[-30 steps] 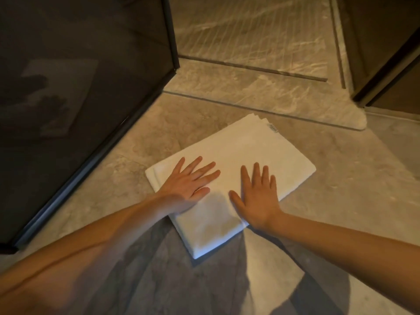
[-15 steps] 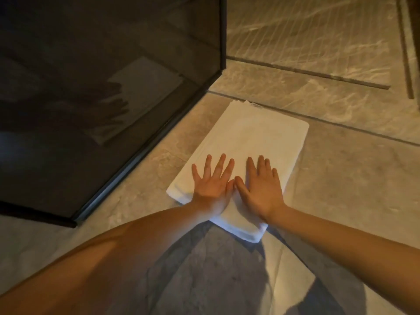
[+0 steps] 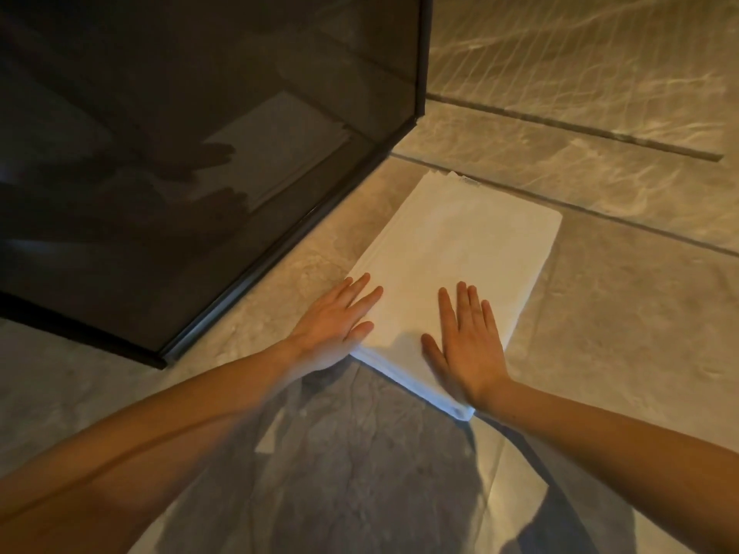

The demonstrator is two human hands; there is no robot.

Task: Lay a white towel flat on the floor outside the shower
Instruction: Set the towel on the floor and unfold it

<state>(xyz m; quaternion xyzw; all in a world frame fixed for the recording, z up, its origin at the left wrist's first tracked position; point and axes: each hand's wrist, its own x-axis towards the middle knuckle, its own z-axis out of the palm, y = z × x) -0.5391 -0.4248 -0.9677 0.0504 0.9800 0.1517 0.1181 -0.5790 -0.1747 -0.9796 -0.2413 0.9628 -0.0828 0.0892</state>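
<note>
A folded white towel (image 3: pixel 460 265) lies flat on the grey stone floor, its far end touching the raised shower threshold (image 3: pixel 560 161). My left hand (image 3: pixel 336 321) rests palm down on the towel's near left edge, fingers spread and partly on the floor. My right hand (image 3: pixel 466 345) presses flat on the towel's near right part, fingers apart. Neither hand grips the cloth. The towel's near corner (image 3: pixel 464 413) shows below my right wrist.
A dark glass shower panel (image 3: pixel 200 153) with a black frame stands at the left, its lower rail (image 3: pixel 280 249) running diagonally close to the towel's left side. The grooved shower floor (image 3: pixel 580 54) lies beyond the threshold. Bare stone floor (image 3: pixel 640 333) extends to the right.
My hands were side by side on the towel half a second ago; now they have slid apart, left hand to the left edge. Over the second the towel turned to run toward the threshold.
</note>
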